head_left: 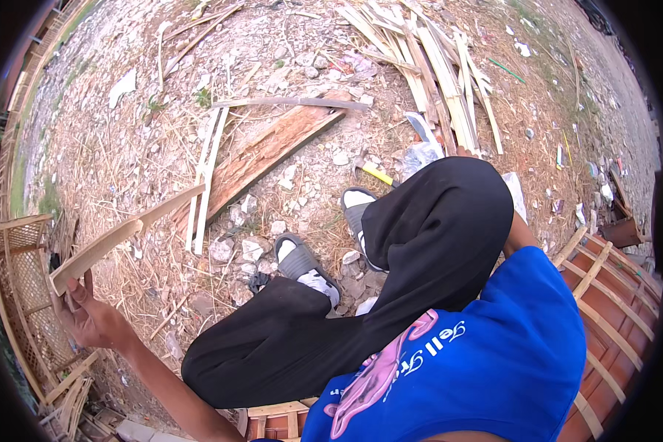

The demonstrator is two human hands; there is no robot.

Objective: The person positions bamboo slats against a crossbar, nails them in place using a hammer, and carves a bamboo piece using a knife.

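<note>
At the left, my left hand (88, 317) grips the near end of a long, pale wooden board (99, 250) between thumb and fingers. The board is held above the ground, its far end pointing toward a rough brown plank (265, 151). Two thin wooden strips (206, 180) lie across that plank, and another strip (295, 102) rests over its far end. My right forearm (519, 234) passes behind my raised right knee. Just past the knee, only a sliver of my right hand (467, 153) shows by the near ends of a pile of wooden strips (438, 70); its grip is hidden.
A yellow-handled tool (377, 174) lies by my foot, near a clear plastic bag (422, 156). Lattice wooden frames (26, 295) stand at the left. Reddish-brown panels with pale slats (611, 317) are at the right. Stones, straw and litter cover the ground.
</note>
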